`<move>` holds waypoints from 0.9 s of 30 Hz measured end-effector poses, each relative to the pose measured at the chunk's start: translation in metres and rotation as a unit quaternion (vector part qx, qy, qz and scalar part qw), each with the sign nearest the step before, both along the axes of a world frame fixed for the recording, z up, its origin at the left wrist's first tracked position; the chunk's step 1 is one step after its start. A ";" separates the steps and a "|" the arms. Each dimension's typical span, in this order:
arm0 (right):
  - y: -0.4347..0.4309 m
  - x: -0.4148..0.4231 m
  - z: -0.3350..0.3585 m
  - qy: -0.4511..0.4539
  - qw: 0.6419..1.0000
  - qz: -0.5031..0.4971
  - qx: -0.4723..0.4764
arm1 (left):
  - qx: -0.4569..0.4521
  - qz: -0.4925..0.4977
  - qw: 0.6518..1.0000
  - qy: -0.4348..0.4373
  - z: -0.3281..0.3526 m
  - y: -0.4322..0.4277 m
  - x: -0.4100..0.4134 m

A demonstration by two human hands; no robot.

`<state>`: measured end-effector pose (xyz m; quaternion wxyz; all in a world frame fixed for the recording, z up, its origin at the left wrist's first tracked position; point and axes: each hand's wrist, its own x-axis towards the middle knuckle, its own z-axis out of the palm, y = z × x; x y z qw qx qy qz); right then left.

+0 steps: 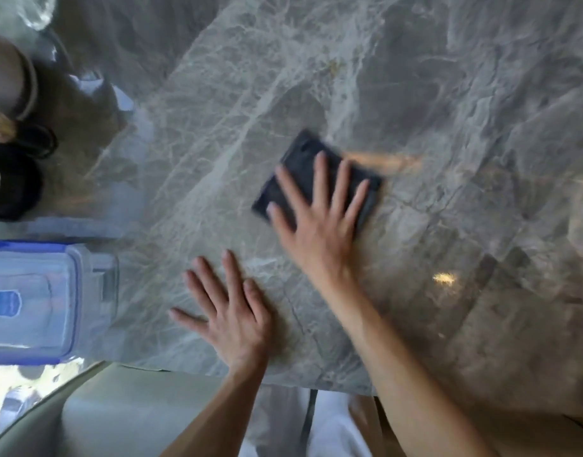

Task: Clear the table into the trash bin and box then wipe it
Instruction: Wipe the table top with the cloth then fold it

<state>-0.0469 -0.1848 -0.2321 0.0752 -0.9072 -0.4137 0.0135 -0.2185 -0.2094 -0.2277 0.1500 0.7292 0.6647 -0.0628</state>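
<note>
Box (36, 301): we saw it at the table's left edge, clear plastic with a blue lid on.
Left hand (232, 316): our fingers lay straight and spread, flat on the table (448, 94), holding nothing.
Cloth (303, 150): dark, lying flat mid-table under our right palm. We judged it soft, light and limp, better pushed from above than pinched.
Right hand (320, 235): fingers straight and splayed, pressing the cloth down.

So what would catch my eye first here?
Most likely the right hand, fingers spread flat on a dark cloth mid-table, blurred as if wiping. Next, the left hand lies flat on the grey marble table near its front edge, and a clear box with a blue lid sits at far left.
</note>
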 end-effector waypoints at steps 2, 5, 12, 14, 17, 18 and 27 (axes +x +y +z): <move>-0.062 -0.029 0.001 0.019 0.997 0.068 -0.019 | -0.003 -0.002 1.000 0.001 0.002 0.000 0.002; -0.160 -0.026 0.003 0.015 0.995 0.061 -0.073 | -0.003 0.002 1.000 -0.005 0.003 0.002 0.002; -0.119 0.109 0.006 0.036 0.946 -0.313 -0.071 | 0.002 0.003 1.000 -0.008 -0.001 0.001 0.000; -0.055 0.115 0.004 0.037 0.957 -0.287 -0.039 | 0.005 0.000 1.000 -0.011 -0.001 0.001 -0.001; -0.002 0.061 0.004 0.001 0.988 -0.152 0.012 | 0.001 -0.004 1.000 -0.010 0.000 0.002 -0.001; -0.007 0.033 0.005 0.002 0.996 -0.085 0.017 | -0.003 -0.007 1.000 -0.013 0.001 0.001 0.000; -0.236 0.049 0.016 0.015 0.979 -0.159 -0.126 | -0.005 -0.007 1.000 -0.012 0.005 0.000 -0.001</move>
